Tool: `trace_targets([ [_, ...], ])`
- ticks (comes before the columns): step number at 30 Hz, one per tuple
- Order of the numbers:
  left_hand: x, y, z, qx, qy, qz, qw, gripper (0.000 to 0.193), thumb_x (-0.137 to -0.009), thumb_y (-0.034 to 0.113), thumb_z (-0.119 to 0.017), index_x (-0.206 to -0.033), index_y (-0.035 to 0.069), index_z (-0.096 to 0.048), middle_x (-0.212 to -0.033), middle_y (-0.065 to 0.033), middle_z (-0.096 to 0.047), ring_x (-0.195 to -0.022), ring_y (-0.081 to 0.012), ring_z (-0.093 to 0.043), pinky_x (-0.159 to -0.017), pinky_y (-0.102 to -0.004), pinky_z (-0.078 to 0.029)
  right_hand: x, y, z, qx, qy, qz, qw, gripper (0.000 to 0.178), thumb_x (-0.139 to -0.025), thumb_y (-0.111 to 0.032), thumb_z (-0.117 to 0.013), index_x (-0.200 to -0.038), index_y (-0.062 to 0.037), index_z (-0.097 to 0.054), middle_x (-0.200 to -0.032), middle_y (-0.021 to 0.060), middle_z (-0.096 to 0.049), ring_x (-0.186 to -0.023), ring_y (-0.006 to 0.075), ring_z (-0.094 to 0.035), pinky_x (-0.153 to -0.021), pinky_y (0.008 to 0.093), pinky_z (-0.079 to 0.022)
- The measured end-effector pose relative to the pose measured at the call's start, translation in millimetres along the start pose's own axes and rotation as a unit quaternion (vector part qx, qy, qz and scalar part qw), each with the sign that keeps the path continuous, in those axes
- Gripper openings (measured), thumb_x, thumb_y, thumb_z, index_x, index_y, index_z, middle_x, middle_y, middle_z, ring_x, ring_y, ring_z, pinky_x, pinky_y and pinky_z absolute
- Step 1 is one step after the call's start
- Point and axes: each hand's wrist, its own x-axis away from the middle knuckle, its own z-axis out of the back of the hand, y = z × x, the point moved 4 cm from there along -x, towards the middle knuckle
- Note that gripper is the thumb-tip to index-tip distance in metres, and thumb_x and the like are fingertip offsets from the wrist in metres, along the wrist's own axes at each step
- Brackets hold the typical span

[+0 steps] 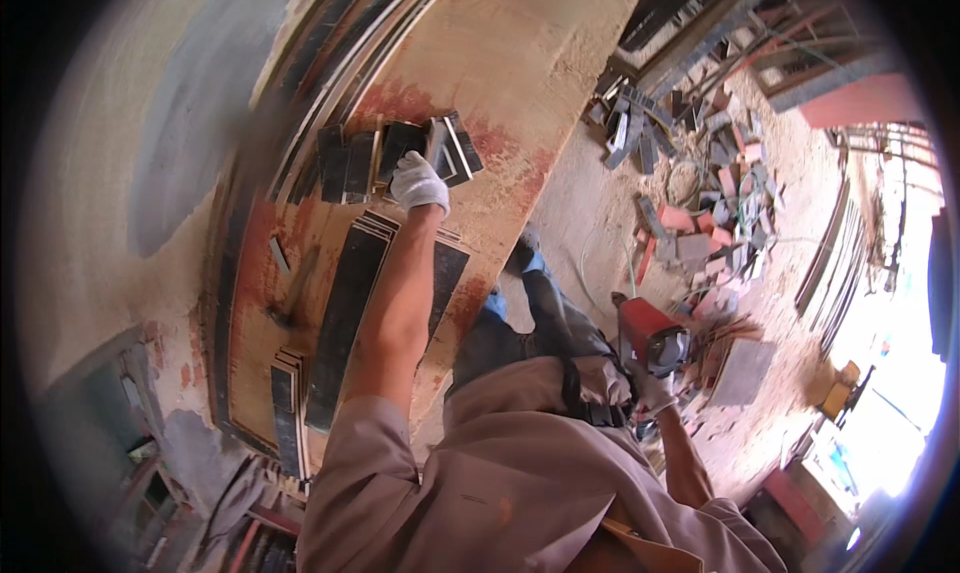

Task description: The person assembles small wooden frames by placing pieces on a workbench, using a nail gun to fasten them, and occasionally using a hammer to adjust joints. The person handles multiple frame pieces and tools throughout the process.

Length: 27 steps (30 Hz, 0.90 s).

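My left hand (418, 183), in a white glove, reaches over the wooden worktable. Its fingers are closed at the near edge of a black-faced board piece (402, 141), one of a row of short cut pieces standing close together. Beside the row on the right, another short piece (458, 153) with pale edges sits tilted. My right hand (655, 391), also gloved, is down at my right side. It grips a red and black power tool (652, 333), held off the table; its exact kind is unclear and its working end cannot be made out.
Long black-faced boards (348, 293) lie stacked on the worktable (500, 43), under my left forearm. A hammer (292, 298) and a narrow board stack (290, 413) lie to the left. Offcuts and broken bricks (700, 243) litter the floor at right, with a cable among them.
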Motion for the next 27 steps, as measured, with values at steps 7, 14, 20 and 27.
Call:
trace_targets([
  [7, 58.0, -18.3, 59.7, 0.829, -0.378, 0.109, 0.397, 0.05, -0.1, 0.024, -0.069, -0.14, -0.002, -0.054, -0.136, -0.0224, -0.063, -0.125, -0.0364, -0.063, -0.106, -0.0541, -0.056, -5.1, 35.2, 24.6, -0.316, 0.054, -0.207, 0.924, 0.022, -0.094, -0.031, -0.071, -0.08, -0.0173, -0.063, -0.065, -0.0047, -0.054, -0.056, 0.0113, -0.054, -0.055, 0.0294, -0.045],
  [14, 152.0, -88.3, 93.1, 0.638, -0.23, 0.103, 0.727, 0.082, -0.094, 0.076, -0.054, -0.134, 0.005, -0.053, -0.107, -0.0133, -0.066, -0.087, -0.0237, -0.069, -0.071, -0.0365, -0.061, -61.8, -4.8, 41.6, -0.31, 0.022, -0.193, 0.931, 0.027, -0.089, -0.025, -0.072, -0.069, -0.0187, -0.055, -0.06, -0.0038, -0.049, -0.047, 0.0118, -0.046, -0.047, 0.0291, -0.036],
  [20, 239.0, -71.6, 76.1, 0.202, 0.125, -0.13, 0.963, 0.08, -0.089, 0.045, -0.078, -0.145, -0.001, -0.043, -0.142, -0.0262, -0.053, -0.133, -0.0471, -0.049, -0.113, -0.0591, -0.039, -90.3, -33.2, 45.3, -0.267, -0.021, -0.123, 0.956, 0.025, -0.094, -0.03, -0.071, -0.077, -0.0113, -0.067, -0.062, -0.0018, -0.055, -0.049, 0.0139, -0.051, -0.05, 0.0317, -0.041],
  [27, 243.8, -73.3, 44.7, 0.24, 0.068, -0.05, 0.967, 0.088, -0.079, 0.032, -0.086, -0.151, 0.0, -0.045, -0.155, -0.024, -0.047, -0.147, -0.042, -0.041, -0.124, -0.058, -0.027, -110.4, -82.9, 50.3, -0.14, -0.05, -0.008, 0.989, 0.031, -0.099, -0.037, -0.067, -0.082, -0.0116, -0.07, -0.06, -0.0028, -0.056, -0.049, 0.0095, -0.051, -0.048, 0.0276, -0.04],
])
